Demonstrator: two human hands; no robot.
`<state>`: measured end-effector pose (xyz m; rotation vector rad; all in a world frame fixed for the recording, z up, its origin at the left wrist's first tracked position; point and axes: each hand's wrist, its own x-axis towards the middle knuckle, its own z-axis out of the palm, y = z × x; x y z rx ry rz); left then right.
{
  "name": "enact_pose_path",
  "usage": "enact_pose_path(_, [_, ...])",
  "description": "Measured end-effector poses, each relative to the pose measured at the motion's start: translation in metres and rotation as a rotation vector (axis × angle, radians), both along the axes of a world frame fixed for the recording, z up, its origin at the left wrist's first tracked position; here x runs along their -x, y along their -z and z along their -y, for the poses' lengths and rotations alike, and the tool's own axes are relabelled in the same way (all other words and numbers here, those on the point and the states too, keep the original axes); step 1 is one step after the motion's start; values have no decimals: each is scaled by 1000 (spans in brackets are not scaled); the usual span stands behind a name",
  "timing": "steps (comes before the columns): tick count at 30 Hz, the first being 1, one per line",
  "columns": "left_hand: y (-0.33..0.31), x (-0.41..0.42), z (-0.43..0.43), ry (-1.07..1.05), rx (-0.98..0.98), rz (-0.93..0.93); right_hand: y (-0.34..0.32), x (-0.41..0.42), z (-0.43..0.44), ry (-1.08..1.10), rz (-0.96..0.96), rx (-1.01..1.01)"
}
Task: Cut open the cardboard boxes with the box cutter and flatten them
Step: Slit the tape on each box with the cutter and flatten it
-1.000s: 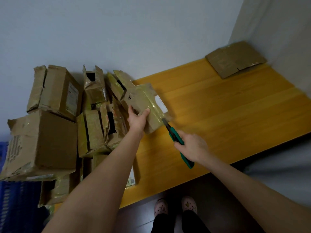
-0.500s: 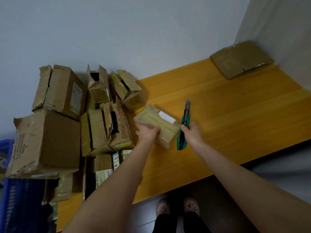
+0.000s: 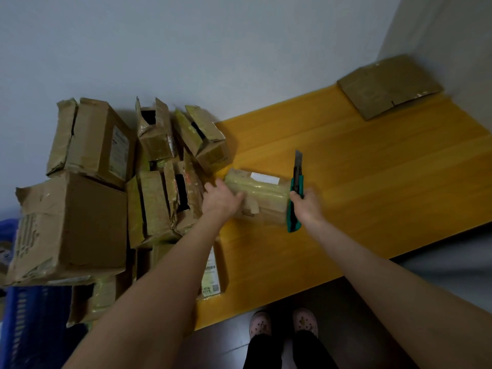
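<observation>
A small taped cardboard box [image 3: 263, 193] with a white label lies on the yellow wooden table [image 3: 372, 182], just right of the box pile. My left hand [image 3: 222, 199] rests on its left end, fingers laid over the top. My right hand [image 3: 306, 206] grips a green box cutter [image 3: 296, 193] at the box's right end. The blade is out and points away from me, toward the wall.
A pile of several opened, torn cardboard boxes [image 3: 111, 182] fills the table's left side. One flattened box [image 3: 388, 86] lies at the far right corner by the wall. A blue crate [image 3: 29, 320] stands at the lower left. My feet [image 3: 283, 322] are below the table's near edge.
The small box came down from the air onto the table and now lies flat under my left hand. My right hand turned the cutter upright and brought it to the box's right end.
</observation>
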<state>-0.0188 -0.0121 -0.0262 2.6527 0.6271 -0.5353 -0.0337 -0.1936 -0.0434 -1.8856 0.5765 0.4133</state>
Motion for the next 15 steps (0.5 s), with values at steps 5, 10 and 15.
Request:
enact_pose_path(5, [-3, 6, 4, 235, -97, -117, -9, -17, 6, -116, 77, 73])
enact_pose_path(10, [-5, -16, 21, 651, -194, -69, -2, -14, 6, -148, 47, 106])
enact_pose_path(15, [-5, -41, 40, 789, -220, -165, 6, -12, 9, -119, 43, 80])
